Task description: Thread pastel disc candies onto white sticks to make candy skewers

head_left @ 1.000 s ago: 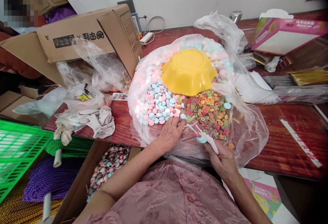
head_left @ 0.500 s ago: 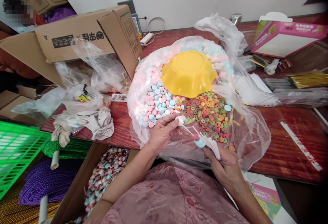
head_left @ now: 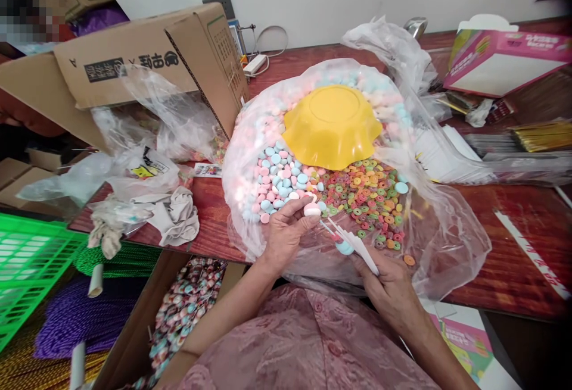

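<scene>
My left hand (head_left: pixel 286 234) pinches a round pink-and-white candy piece (head_left: pixel 311 208) between thumb and fingers, at the tip of a thin pale stick or cord. The other end of that strand leads toward my right hand (head_left: pixel 389 286), which is closed on a bundle of thin white sticks (head_left: pixel 361 249). A light blue candy piece (head_left: pixel 344 247) sits by the right fingertips; whether it is threaded on the strand I cannot tell. Both hands hover over a clear plastic bag (head_left: pixel 447 241) holding pink, blue and white candy pieces (head_left: pixel 281 181) and colourful little candy rings (head_left: pixel 364 196).
An upside-down yellow bowl (head_left: pixel 333 125) rests on the candy. Left are a cardboard box (head_left: pixel 134 68), a crumpled cloth (head_left: pixel 176 220) and a green basket (head_left: pixel 27 271). A box of strung candy (head_left: pixel 187 300) stands below the table edge. A pink-printed carton (head_left: pixel 504 59) is at back right.
My hands have come slightly closer together. The candy in my left fingers has tilted, showing pink above white. The view has shifted slightly.
</scene>
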The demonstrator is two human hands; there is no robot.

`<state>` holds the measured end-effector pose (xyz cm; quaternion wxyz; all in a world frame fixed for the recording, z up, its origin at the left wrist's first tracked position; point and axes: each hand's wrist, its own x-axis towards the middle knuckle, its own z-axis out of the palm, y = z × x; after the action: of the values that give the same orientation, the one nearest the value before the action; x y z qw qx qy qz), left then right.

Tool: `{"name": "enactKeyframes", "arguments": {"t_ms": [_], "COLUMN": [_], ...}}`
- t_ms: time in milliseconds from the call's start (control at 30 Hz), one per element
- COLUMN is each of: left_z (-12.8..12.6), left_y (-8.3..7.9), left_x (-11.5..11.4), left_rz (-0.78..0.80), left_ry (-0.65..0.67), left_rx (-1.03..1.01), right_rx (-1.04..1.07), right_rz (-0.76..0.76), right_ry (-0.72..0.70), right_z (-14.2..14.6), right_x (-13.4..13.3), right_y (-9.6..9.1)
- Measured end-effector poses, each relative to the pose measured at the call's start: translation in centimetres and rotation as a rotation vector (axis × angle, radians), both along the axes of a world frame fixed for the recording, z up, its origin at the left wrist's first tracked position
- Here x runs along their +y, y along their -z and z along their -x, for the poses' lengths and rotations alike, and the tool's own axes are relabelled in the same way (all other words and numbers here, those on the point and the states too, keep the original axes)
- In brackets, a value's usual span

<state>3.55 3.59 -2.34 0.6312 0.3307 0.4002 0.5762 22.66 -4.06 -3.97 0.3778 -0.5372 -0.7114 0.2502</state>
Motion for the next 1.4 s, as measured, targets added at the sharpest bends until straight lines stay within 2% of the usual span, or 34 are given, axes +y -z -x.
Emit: {"name": "enactKeyframes", "arguments": {"t_ms": [233, 333, 467, 600, 800, 933, 1067, 1233, 1400], "left_z": [0.6, 0.7, 0.8, 1.0, 1.5, 1.4, 1.2, 0.7, -0.1], "left_y": [0.2, 0.3, 0.4, 0.2, -0.3, 0.3, 1.0, 1.0, 1.2], "left_x": [0.1, 0.0, 0.0, -0.3, -0.5, -0.2, -0.3, -0.9, -1.7], "left_rz": [-0.132, -0.234, -0.414, -0.510, -0.525, -0.471, -0.466, -0.541, -0.697], "left_ry": [-0.023, -0.026, -0.045, -0.052, -0.043, -0.036, 0.003, 0.023, 0.068], "left_rx": [0.121, 0.197, 0.316, 0.407, 0.427, 0.398, 0.328, 0.323, 0.453], "right_rx": [0.070, 0.115, 0.180, 0.266, 0.242, 0.216, 0.291, 0.360, 0.428], "right_rz": [0.063, 0.121, 0.189, 0.188, 0.129, 0.153, 0.135, 0.143, 0.127], "right_ry": [-0.058, -0.057, -0.037, 0.012, 0.031, -0.002, 0.004, 0.049, 0.073], "right_z": [0.2, 0.5, 1.0, 1.2, 1.0, 1.1, 1.1, 1.2, 2.4], "right_x": [0.1, -0.1, -0.4, -0.1, 0.1, 0.0, 0.2, 0.2, -0.1], "right_y": [-0.1, 0.0, 0.1, -0.2, -0.7, -0.5, -0.6, -0.4, 0.0]}}
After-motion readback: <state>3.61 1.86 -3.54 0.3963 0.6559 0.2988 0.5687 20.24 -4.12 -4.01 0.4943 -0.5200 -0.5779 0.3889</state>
